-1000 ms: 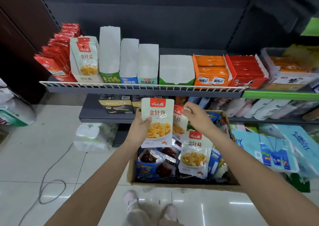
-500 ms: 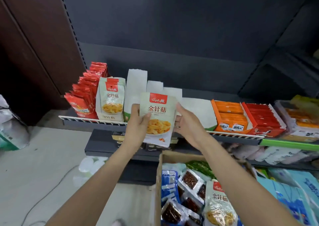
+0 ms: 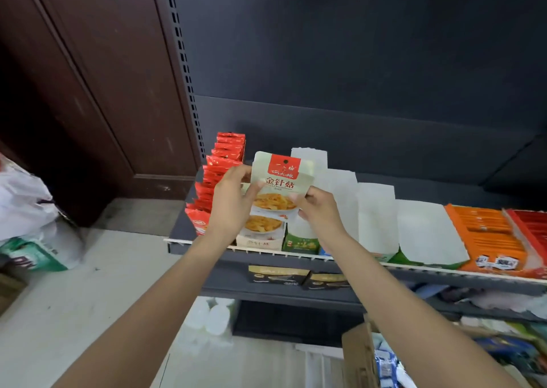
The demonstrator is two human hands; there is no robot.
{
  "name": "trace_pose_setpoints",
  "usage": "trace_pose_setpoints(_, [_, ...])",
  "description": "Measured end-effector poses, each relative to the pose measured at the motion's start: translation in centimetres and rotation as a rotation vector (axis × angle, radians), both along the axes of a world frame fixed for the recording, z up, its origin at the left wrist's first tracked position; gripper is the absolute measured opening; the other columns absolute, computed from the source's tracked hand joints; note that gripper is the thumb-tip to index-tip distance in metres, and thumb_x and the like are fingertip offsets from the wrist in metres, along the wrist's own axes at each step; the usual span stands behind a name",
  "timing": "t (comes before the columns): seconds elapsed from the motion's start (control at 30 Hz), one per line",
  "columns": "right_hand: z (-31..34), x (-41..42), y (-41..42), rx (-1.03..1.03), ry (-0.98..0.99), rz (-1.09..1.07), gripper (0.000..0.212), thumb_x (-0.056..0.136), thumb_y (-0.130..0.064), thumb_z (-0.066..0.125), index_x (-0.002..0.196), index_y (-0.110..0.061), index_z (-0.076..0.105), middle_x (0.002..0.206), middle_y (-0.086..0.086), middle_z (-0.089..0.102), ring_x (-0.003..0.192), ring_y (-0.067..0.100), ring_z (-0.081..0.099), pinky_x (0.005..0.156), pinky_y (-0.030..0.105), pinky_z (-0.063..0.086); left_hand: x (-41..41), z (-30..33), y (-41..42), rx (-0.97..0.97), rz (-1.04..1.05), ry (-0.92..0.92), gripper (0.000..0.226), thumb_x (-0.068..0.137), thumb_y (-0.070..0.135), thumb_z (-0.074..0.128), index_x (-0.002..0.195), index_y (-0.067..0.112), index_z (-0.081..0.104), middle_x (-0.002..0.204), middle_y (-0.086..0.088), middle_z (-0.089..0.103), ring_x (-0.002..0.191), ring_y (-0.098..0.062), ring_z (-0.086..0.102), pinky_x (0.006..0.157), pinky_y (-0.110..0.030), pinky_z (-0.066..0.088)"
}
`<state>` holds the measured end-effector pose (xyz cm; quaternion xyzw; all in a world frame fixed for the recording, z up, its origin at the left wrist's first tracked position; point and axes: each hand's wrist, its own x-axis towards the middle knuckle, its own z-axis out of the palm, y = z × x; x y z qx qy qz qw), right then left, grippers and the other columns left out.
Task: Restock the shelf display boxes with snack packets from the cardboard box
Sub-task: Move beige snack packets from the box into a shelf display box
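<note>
Glossy white-and-red mushroom snack packet (image 3: 278, 186) held upright above white cardboard display box (image 3: 259, 241).
Left hand (image 3: 232, 201) and right hand (image 3: 318, 210) pinch its side edges.

Dark shelf (image 3: 204, 254) with white wire front rail, bearing left to right: red packets (image 3: 220, 174), mushroom-snack display box (image 3: 260, 239), four white-backed boxes (image 3: 376, 219), orange box (image 3: 485, 239), red box (image 3: 532, 227).

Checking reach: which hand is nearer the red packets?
Left. The left hand overlaps the red packets; the right hand is across the mushroom packet.
</note>
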<state>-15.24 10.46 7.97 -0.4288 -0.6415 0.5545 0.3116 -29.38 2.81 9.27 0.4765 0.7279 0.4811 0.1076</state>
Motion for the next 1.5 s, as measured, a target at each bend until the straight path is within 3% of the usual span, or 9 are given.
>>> trace_pose_setpoints(0.2, [-1.5,-2.2,0.4,-0.016,-0.025,-0.006,0.012,0.093,-0.015,0.057,0.103,-0.02,0.064,0.107,-0.006,0.064,0.09,0.006,0.061,0.085,0.026,0.051,-2.3,0.3,0.5,-0.072,-0.067,-0.038,0.033,0.091,0.014,0.061,0.122,0.017,0.049,0.097,0.011,0.059,0.083,-0.001,0.056,0.066,-0.001,0.044])
trace_pose_setpoints(0.3, [-2.1,-2.5,0.7,0.058,-0.168,0.026,0.022,0.094,-0.015,0.056,0.112,-0.01,0.066,0.118,0.002,0.065,0.101,0.014,0.061,0.086,0.024,0.048,-3.1,0.0,0.5,-0.096,-0.109,0.018,0.053,0.088,0.012,0.064,0.132,0.029,0.038,0.099,0.012,0.058,0.088,-0.002,0.06,0.075,-0.013,0.051])
trace_pose_setpoints(0.43, [-2.3,-2.7,1.1,0.243,-0.396,0.093,0.028,0.091,-0.013,0.06,0.118,-0.008,0.064,0.121,0.007,0.063,0.106,0.019,0.058,0.085,0.022,0.044,-3.7,-0.4,0.7,-0.175,-0.108,0.283,0.04,0.089,0.015,0.062,0.126,0.025,0.048,0.119,0.0,0.057,0.099,-0.017,0.06,0.081,-0.029,0.051])
trace_pose_setpoints(0.57, [-1.8,-2.8,1.4,0.323,-0.368,0.058,0.025,0.088,-0.014,0.065,0.113,-0.013,0.065,0.113,0.002,0.065,0.091,0.009,0.055,0.078,0.014,0.047,-4.5,-1.0,1.0,-0.242,-0.101,0.631,0.012,0.094,0.02,0.055,0.103,0.019,0.063,0.099,0.002,0.064,0.093,-0.018,0.056,0.086,-0.03,0.034])
trace_pose_setpoints(0.7, [-1.1,-3.2,1.8,0.364,-0.414,0.128,0.016,0.091,-0.015,0.06,0.105,-0.011,0.066,0.114,0.002,0.065,0.093,0.006,0.053,0.071,0.003,0.037,-4.7,-1.9,1.4,-0.384,-0.154,0.808,0.014,0.096,0.016,0.05,0.103,0.02,0.061,0.096,0.003,0.066,0.09,-0.017,0.057,0.087,-0.03,0.033])
trace_pose_setpoints(0.9, [-0.3,-4.0,1.4,0.438,-0.521,0.167,0.021,0.093,-0.011,0.056,0.112,-0.012,0.064,0.124,0.004,0.061,0.112,0.019,0.057,0.092,0.025,0.046,-4.5,-1.9,1.8,-0.417,-0.166,0.898,0.023,0.095,0.022,0.05,0.119,0.021,0.053,0.115,0.001,0.061,0.109,-0.021,0.05,0.091,-0.035,0.032])
trace_pose_setpoints(1.17, [-0.6,-1.4,0.0,0.521,-0.472,0.078,0.027,0.094,-0.01,0.054,0.118,-0.018,0.062,0.121,-0.001,0.059,0.109,0.011,0.053,0.095,0.021,0.041,-0.4,-2.5,0.4,-0.108,-0.088,0.78,0.031,0.07,0.004,0.075,0.099,0.011,0.067,0.097,-0.006,0.066,0.088,-0.027,0.062,0.07,-0.038,0.047])
trace_pose_setpoints(1.33, [-1.3,4.8,-1.5,0.443,-0.413,0.103,0.025,0.094,-0.006,0.051,0.111,-0.016,0.065,0.11,-0.003,0.062,0.093,0.004,0.054,0.082,0.009,0.041,5.9,-4.1,-0.8,-0.182,-0.197,0.555,0.025,0.091,0.02,0.054,0.115,0.016,0.061,0.104,0.001,0.064,0.101,-0.022,0.055,0.086,-0.036,0.037])
trace_pose_setpoints(1.5, [-3.9,14.8,-3.4,0.345,-0.448,0.034,0.021,0.092,-0.005,0.054,0.108,-0.011,0.066,0.103,0.0,0.063,0.091,0.01,0.059,0.084,0.019,0.046,14.8,-6.6,-2.1,-0.188,-0.295,0.299,0.019,0.088,0.013,0.056,0.105,0.013,0.063,0.092,-0.004,0.065,0.087,-0.025,0.06,0.074,-0.036,0.048])
